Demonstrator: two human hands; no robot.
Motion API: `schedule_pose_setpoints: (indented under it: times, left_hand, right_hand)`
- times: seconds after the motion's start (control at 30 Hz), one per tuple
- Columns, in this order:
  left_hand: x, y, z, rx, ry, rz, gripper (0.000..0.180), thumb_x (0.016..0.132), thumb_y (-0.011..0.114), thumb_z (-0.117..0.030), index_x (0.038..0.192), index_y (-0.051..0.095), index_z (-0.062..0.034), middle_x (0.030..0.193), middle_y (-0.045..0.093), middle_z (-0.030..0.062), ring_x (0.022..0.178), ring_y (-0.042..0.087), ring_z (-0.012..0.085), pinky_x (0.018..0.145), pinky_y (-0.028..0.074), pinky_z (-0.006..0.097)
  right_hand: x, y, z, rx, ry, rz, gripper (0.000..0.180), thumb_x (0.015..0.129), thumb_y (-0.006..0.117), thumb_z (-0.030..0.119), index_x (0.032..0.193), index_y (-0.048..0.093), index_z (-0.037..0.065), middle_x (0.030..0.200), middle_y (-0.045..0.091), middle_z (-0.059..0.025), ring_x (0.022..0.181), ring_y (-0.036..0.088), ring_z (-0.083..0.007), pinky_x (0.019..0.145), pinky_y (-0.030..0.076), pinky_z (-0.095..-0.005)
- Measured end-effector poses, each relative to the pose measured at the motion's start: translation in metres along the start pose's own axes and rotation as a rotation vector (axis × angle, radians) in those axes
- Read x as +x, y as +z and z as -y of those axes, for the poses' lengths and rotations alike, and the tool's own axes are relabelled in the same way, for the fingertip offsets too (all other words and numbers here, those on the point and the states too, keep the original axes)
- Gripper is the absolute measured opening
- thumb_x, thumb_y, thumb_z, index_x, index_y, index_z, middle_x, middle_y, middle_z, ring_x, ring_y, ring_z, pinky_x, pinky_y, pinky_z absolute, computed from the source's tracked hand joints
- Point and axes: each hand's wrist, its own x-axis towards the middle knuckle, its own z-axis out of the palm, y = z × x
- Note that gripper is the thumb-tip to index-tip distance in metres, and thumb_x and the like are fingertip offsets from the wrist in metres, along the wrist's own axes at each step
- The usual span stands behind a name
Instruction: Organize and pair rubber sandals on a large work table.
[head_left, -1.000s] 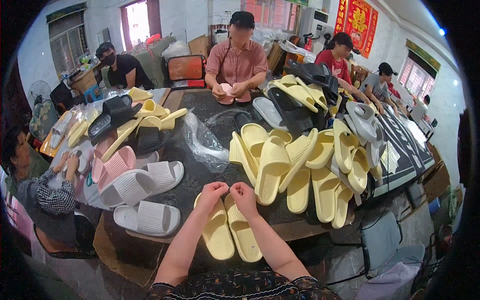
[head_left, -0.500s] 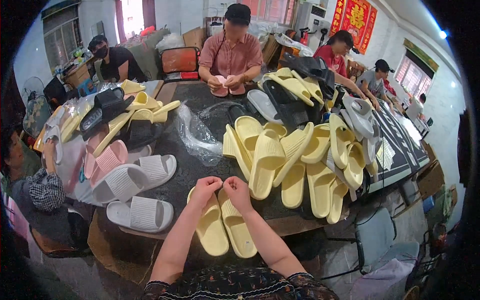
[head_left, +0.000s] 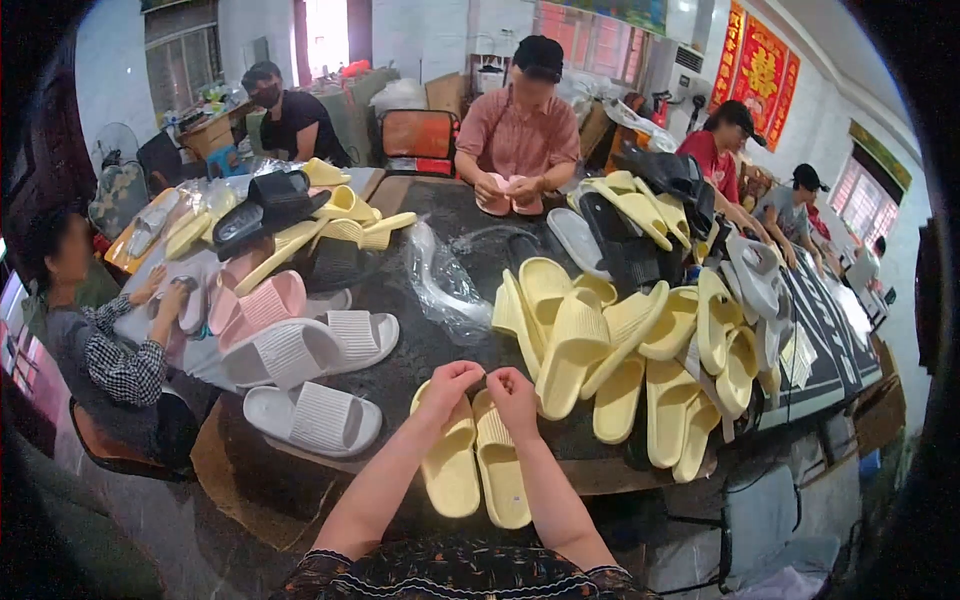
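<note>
- Left hand (head_left: 452, 385): fingertips drawn in to the thumb, a narrow pinch. Cannot tell whether anything small is held.
- Right hand (head_left: 512, 395): likewise narrow, its fingertips just beside those of the left hand. Contents of the pinch, if any, cannot be told.
- Left yellow slipper (head_left: 450, 480): below the left hand, strap partly covered by hand and wrist, heel toward the wearer.
- Right yellow slipper (head_left: 503, 490): just beside its mate, below the right hand and inward of the right forearm; small mark on the heel. Contact between hands and slippers cannot be confirmed.
- Grey slipper (head_left: 315, 418): left of the left hand, near the table edge, upright on its sole.
- Pink slippers (head_left: 260, 308): farther off, left of and beyond the left hand, behind further grey footwear.
- Plastic bag (head_left: 445, 280): clear, crumpled, on the dark table (head_left: 412, 350) beyond both hands.
- Yellow pile (head_left: 575, 345): right of and beyond the right hand, slippers overlapping, several tilted.
- Co-worker (head_left: 520, 130): opposite, well beyond both hands, holding a pink pair (head_left: 508, 195).
- Chair (head_left: 765, 500): well to the right of the right hand, away from the table.
</note>
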Motion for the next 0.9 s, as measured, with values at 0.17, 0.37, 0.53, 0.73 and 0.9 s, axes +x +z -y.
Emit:
schedule_pose_setpoints:
  times: [0.17, 0.37, 0.53, 0.73, 0.9]
  left_hand:
    - [0.003, -0.011, 0.010, 0.058, 0.011, -0.020, 0.016, 0.084, 0.063, -0.017, 0.091, 0.067, -0.0036, 0.082, 0.062, -0.0026, 0.073, 0.053, 0.0043, 0.065, 0.041, 0.019]
    - [0.007, -0.010, 0.008, 0.087, -0.032, -0.006, 0.015, 0.085, 0.062, -0.017, 0.089, 0.066, -0.0032, 0.079, 0.060, -0.0037, 0.072, 0.051, 0.0037, 0.063, 0.041, 0.021]
    - [0.010, -0.013, 0.010, 0.064, -0.043, 0.024, 0.015, 0.085, 0.061, -0.017, 0.088, 0.065, -0.0030, 0.080, 0.060, -0.0037, 0.075, 0.051, 0.0041, 0.067, 0.042, 0.021]
    - [0.010, -0.007, 0.011, 0.142, 0.023, 0.043, 0.017, 0.086, 0.060, -0.018, 0.089, 0.065, -0.0020, 0.081, 0.060, -0.0040, 0.077, 0.050, 0.0038, 0.069, 0.042, 0.021]
    - [0.008, -0.004, 0.009, 0.077, 0.047, -0.006, 0.016, 0.087, 0.060, -0.018, 0.090, 0.065, -0.0022, 0.081, 0.059, -0.0045, 0.077, 0.050, 0.0042, 0.071, 0.042, 0.021]
  right_hand:
    - [-0.006, 0.003, -0.005, -0.029, -0.015, 0.033, 0.004, 0.085, 0.062, 0.009, 0.085, 0.062, 0.005, 0.070, 0.053, 0.0065, 0.062, 0.045, -0.0010, 0.055, 0.037, -0.0176]
    - [-0.001, 0.005, -0.004, -0.006, -0.021, 0.028, 0.006, 0.086, 0.060, 0.009, 0.083, 0.059, 0.004, 0.070, 0.050, 0.0066, 0.062, 0.042, -0.0016, 0.057, 0.036, -0.0178]
    - [-0.001, 0.008, 0.000, 0.011, -0.009, 0.047, 0.006, 0.086, 0.059, 0.009, 0.083, 0.059, 0.004, 0.071, 0.052, 0.0061, 0.064, 0.044, -0.0016, 0.057, 0.037, -0.0179]
    - [-0.005, 0.010, 0.003, -0.085, -0.018, 0.048, 0.006, 0.086, 0.058, 0.009, 0.084, 0.058, 0.003, 0.071, 0.054, 0.0041, 0.064, 0.047, -0.0021, 0.057, 0.040, -0.0188]
    - [-0.003, 0.009, -0.001, -0.055, -0.044, 0.018, 0.006, 0.088, 0.057, 0.009, 0.084, 0.057, 0.004, 0.071, 0.052, 0.0042, 0.063, 0.047, -0.0019, 0.056, 0.039, -0.0178]
